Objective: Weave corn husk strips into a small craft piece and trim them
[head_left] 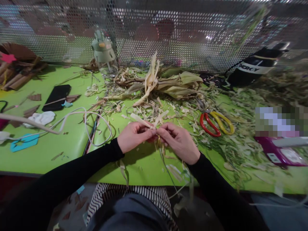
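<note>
Both hands meet over the near middle of the green table. My left hand is closed in a pinch on a pale corn husk strip, whose end sticks out up and left. Fingertips of my right hand pinch the same small piece, and another pale strip end rises between the hands. Thin strands dangle below the fingers. Just beyond lies a bundle of dried corn husks among many shreds. Scissors with one red and one yellow handle lie right of my right hand, blades partly hidden by scraps.
A clear bottle with a grey-green lid stands by the perforated metal screen. At left are a black phone, a white cable and a crumpled tissue. A black bottle leans at right above piled scraps.
</note>
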Available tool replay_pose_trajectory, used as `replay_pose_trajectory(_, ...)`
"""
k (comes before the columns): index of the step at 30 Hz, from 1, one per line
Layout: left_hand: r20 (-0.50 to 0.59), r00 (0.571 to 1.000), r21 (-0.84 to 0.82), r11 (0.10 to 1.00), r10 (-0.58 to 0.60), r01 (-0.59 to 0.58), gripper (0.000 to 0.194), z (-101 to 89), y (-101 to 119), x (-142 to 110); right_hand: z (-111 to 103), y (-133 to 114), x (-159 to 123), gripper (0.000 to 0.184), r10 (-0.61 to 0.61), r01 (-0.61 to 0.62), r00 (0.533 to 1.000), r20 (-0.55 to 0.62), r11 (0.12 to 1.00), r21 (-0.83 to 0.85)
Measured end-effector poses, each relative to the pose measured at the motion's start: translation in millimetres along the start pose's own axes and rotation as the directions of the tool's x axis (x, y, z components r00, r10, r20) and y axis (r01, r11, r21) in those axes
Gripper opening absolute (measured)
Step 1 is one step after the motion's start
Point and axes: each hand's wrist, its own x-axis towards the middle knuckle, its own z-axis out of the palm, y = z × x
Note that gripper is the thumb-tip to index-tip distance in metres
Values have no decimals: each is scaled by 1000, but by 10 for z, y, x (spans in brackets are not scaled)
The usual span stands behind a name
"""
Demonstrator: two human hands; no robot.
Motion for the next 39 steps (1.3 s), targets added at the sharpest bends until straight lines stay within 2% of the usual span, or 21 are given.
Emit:
replay_pose_trajectory(3,-17,1000,8,1000,-16,16,35,-41,42,13,-50,-15,0,30,-32,32,999,6,998,-61)
replay_pose_trajectory(8,-16,1000,-35,999,-17,16,35,-67,78,23,-134,-77,-1,32,-37,37,999,-7,999,-40)
replay_pose_trajectory(15,27,999,-44,999,-20,22,28,-95,105,22,-201,-63,-5,30,-69,70,998,5,992,-110)
replay_pose_trajectory(18,40,999,30,1000,0,-1,29,-79,90,8,-177,-39,8,20,-199,164,971,-128,956,-244)
replay_pose_trajectory(20,69,997,103,994,26,-33,27,-46,57,-3,-140,-32,15,17,-337,246,916,-219,901,-357)
replay_pose_trajectory(22,120,991,208,975,50,-74,23,-6,5,-15,-89,-31,17,19,-438,321,878,-194,839,-440)
replay_pose_trajectory(24,153,987,354,931,42,-94,23,25,-53,-25,-32,-31,16,18,-479,375,870,-113,793,-480)
replay_pose_trajectory(26,148,989,481,872,17,-87,24,42,-98,-33,15,-30,15,13,-488,396,870,-69,775,-492)
replay_pose_trajectory(28,146,989,523,848,13,-89,20,50,-110,-38,35,-31,13,6,-476,389,876,-79,793,-470)
replay_pose_trajectory(33,176,984,491,863,38,-121,33,61,-38,-46,-14,-34,12,8,-384,325,911,-148,892,-316)
replay_pose_trajectory(39,222,972,481,876,-77,-41,32,100,-67,-70,17,-9,27,10,-349,316,931,-106,916,-246)
